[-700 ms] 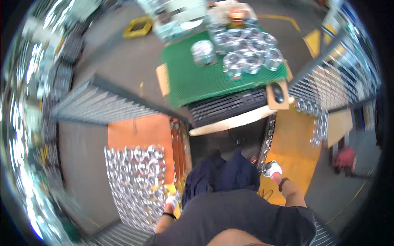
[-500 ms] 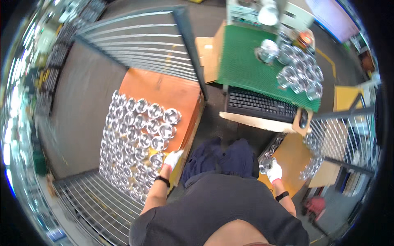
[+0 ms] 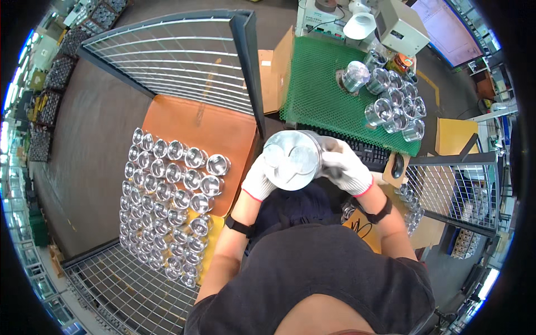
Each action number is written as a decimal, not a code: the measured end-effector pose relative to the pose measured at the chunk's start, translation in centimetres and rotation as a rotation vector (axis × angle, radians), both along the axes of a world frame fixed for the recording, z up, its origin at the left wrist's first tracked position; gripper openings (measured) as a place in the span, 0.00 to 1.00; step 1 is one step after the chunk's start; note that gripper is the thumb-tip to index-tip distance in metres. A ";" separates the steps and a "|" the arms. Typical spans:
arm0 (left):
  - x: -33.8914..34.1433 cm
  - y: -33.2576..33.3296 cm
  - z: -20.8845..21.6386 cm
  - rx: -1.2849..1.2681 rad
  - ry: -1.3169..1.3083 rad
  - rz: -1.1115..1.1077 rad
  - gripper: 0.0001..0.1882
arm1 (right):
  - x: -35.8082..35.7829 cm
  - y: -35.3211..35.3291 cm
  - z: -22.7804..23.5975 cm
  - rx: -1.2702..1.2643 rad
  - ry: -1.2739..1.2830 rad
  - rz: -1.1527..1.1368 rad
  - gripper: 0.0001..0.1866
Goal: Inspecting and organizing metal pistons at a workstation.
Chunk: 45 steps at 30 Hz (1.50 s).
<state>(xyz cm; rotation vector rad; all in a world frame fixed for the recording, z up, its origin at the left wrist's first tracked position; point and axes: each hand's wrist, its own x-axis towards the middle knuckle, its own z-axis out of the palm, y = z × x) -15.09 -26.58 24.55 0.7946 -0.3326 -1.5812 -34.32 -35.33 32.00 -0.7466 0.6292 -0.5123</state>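
Held up in front of my chest is a shiny metal piston (image 3: 291, 177), its round crown with two shallow recesses turned toward me. My left hand (image 3: 260, 180), in a white knit glove, closes on its left side, with the fingers partly hidden behind it. On its right side my gloved right hand (image 3: 345, 166) grips the piston's edge. To the left, rows of similar pistons (image 3: 181, 198) stand open side up on the orange sheet (image 3: 184, 120) in a wire crate. More pistons (image 3: 395, 103) cluster on the green mesh mat (image 3: 318, 72) at the far right.
A keyboard (image 3: 365, 152) and mouse (image 3: 397, 166) sit along the mat's near edge. Behind stand a white lamp (image 3: 359, 26), a box-shaped instrument (image 3: 399, 28) and a monitor (image 3: 446, 30). Wire crate walls (image 3: 173, 56) rise at far left, and another mesh crate (image 3: 460, 187) is at right.
My right hand has lifted a piston from the right crate to the middle. My left hand has come over from the left crate's edge and taken hold of it too.
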 end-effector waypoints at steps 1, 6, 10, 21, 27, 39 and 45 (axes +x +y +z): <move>0.0 -0.7 -2.1 0.009 0.246 0.023 0.22 | 0.4 -0.9 -0.4 -0.087 0.116 0.011 0.24; -1.8 -5.9 2.0 0.193 0.600 0.050 0.26 | -2.8 -5.6 -2.7 -0.536 0.391 0.166 0.23; -4.8 -11.1 3.3 0.215 0.148 0.051 0.24 | -8.0 -8.6 -2.1 -0.436 0.201 0.023 0.49; -12.6 -25.8 -0.3 -0.215 -1.680 -0.788 0.22 | -17.8 -10.0 -12.1 0.521 0.052 -0.502 0.27; -16.9 -37.3 -2.3 -0.275 -1.997 -0.568 0.29 | -19.1 -9.2 -10.1 0.641 0.136 -0.482 0.24; -7.7 -33.4 -7.7 -0.002 -0.896 0.059 0.52 | -12.3 -21.1 -8.6 -0.859 0.973 -0.403 0.46; -2.6 -17.2 -8.5 0.284 -0.479 0.070 0.48 | -8.0 -29.6 -9.7 -0.914 1.389 -0.139 0.41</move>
